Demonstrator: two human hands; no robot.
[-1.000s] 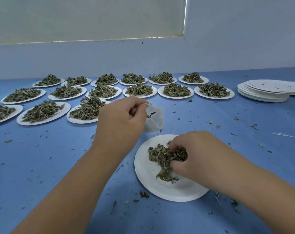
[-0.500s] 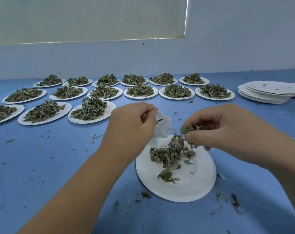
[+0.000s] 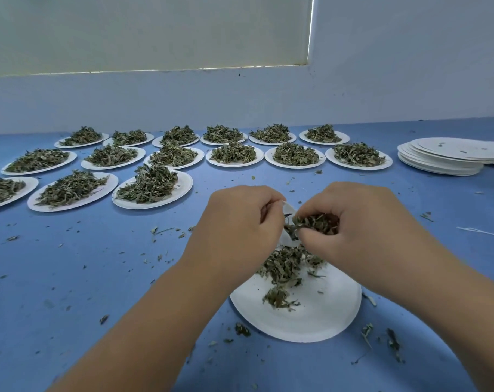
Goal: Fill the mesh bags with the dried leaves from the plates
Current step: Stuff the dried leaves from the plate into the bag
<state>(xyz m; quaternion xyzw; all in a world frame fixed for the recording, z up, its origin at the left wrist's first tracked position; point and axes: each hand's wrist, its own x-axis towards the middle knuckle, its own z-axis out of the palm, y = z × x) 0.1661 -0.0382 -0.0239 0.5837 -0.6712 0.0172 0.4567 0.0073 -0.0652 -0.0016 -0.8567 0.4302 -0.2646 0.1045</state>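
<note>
**Leaves meet the bag above the near plate**

The mesh bag [image 3: 289, 208] is a small pouch of thin white fabric. It is held up between the two hands, above the far edge of the near plate [image 3: 319, 315]. Only slivers of it show, one above the other, so its long axis seems to run top to bottom. Which way its mouth faces I cannot tell.

The left hand [image 3: 237, 222] has its fingers curled in and pinches the bag's edge. The right hand [image 3: 350, 222] is bunched round a clump of dried leaves [image 3: 316, 222], with its fingertips right at the bag.

The leaves are dull green, curled and brittle-looking, in narrow strips and flakes. A thinned, loose heap of them [image 3: 285, 267] lies on the far half of the near plate, which is a round, matte white paper disc with a shallow rim.

Beyond the hands, three rows of the same plates [image 3: 183, 183] each carry a full mound of leaves. At far right sits a stack of plates [image 3: 438, 162], holding only a few specks, and nearer on that side lies a thin white string [image 3: 480, 232].

The worktop [image 3: 70, 278] is smooth and blue, littered with leaf crumbs [image 3: 367, 332], most thickly around the near plate. It runs back to a plain pale wall [image 3: 381, 80]. Set high in that wall is a flat off-white panel [image 3: 144, 32], with a bright line along its lower and right edges.
</note>
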